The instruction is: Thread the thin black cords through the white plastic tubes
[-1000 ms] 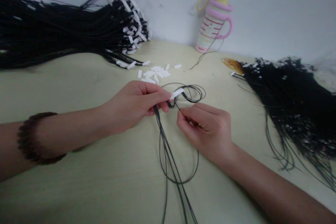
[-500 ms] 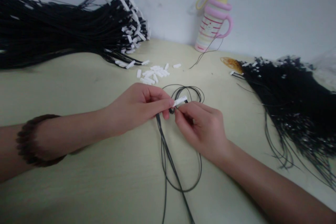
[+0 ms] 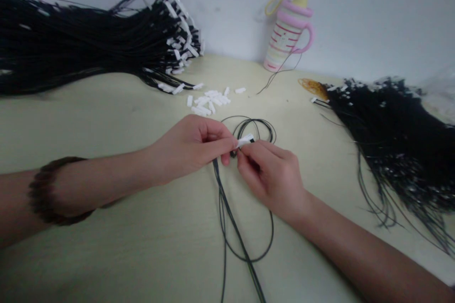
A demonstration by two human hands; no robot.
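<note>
Near the middle of the view, my left hand (image 3: 194, 147) pinches a white connector (image 3: 246, 139) between thumb and fingers. Black wires (image 3: 232, 220) hang below that hand and run to the bottom edge. Close against the connector's right end, my right hand (image 3: 272, 170) has its thumb and index finger pressed together on a thin black wire, whose tip is hidden. Just behind both hands lies a loop of black wire (image 3: 272, 128) on the table. Several loose white connectors (image 3: 209, 99) lie beyond my left hand.
A large bundle of black wires (image 3: 88, 42) with white connectors fills the back left. Another black bundle (image 3: 401, 137) lies at the right, beside a yellow-orange tie (image 3: 313, 86). A pink-and-white cup (image 3: 284, 38) stands by the wall, with a thin wire near its base.
My right hand has moved slightly left and down, and its fingers now overlap the lower edge of the white connector. My left hand still holds the connector.
</note>
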